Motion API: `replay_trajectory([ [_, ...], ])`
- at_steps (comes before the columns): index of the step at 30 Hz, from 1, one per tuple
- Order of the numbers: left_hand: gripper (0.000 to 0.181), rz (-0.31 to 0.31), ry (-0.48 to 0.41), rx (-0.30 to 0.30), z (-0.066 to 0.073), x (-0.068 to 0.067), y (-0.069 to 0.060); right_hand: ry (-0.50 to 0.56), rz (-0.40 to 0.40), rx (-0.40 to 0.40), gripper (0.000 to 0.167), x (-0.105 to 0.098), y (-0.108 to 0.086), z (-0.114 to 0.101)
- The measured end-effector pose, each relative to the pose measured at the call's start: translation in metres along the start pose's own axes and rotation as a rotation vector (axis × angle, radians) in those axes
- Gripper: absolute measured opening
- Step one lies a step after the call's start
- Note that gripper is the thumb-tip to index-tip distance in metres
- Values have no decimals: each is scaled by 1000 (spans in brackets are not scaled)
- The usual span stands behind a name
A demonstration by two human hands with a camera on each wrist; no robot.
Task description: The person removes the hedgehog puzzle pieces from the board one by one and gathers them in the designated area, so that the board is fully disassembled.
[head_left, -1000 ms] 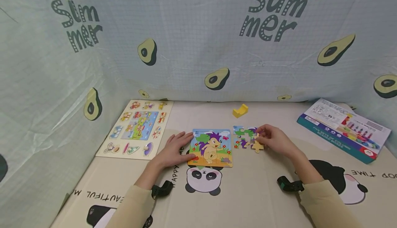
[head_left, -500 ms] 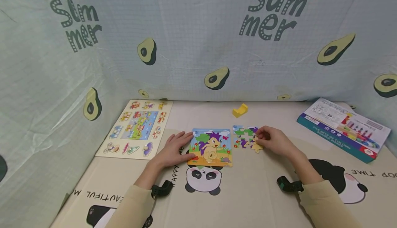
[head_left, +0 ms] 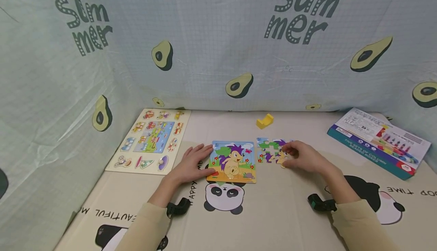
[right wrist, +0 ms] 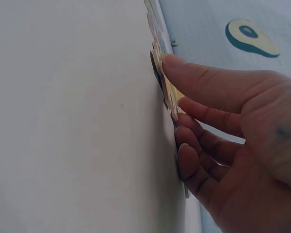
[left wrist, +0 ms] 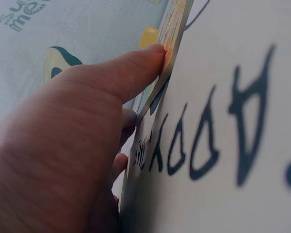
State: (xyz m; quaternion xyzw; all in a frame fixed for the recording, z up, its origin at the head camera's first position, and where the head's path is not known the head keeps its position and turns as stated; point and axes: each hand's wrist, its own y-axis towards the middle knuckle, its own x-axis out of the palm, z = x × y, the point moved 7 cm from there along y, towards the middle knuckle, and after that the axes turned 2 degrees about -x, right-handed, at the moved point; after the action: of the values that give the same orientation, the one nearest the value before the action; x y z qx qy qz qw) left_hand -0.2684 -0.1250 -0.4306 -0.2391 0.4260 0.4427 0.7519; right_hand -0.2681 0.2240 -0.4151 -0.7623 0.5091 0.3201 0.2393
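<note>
The hedgehog puzzle board (head_left: pixel 233 163) lies flat on the table in the head view. My left hand (head_left: pixel 190 166) rests at its left side with extended fingers, and the thumb touches the front left corner; the left wrist view shows this thumb (left wrist: pixel 136 70) on the board's edge. To the right lies a cluster of loose jigsaw pieces (head_left: pixel 263 144), roughly fitted together. At the cluster's right side my right hand (head_left: pixel 305 158) pinches a hedgehog-face puzzle piece (head_left: pixel 282 154) between thumb and fingers, partly hiding it. In the right wrist view, the pieces (right wrist: pixel 166 90) appear edge-on beside the thumb.
A cream peg puzzle board (head_left: pixel 150 142) lies at the back left. Behind the pieces sits a small yellow curved block (head_left: pixel 264 121). At the far right is a bead-toy box (head_left: pixel 379 142). A hanging avocado-print cloth (head_left: pixel 205 53) bounds the back.
My right hand has shifted slightly right, and the hedgehog-face piece by its fingertips shows more clearly. A bit of another piece now shows above the fingers. The left hand stays in place.
</note>
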Motion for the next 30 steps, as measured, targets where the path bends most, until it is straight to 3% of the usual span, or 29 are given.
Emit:
replay_trajectory([
  [11, 84, 3, -1, 4, -1, 0, 0, -21, -28, -60, 46, -1, -2, -2],
  [30, 84, -4, 5, -3, -3, 1, 1, -20, -44, -81, 34, -2, -6, -4],
])
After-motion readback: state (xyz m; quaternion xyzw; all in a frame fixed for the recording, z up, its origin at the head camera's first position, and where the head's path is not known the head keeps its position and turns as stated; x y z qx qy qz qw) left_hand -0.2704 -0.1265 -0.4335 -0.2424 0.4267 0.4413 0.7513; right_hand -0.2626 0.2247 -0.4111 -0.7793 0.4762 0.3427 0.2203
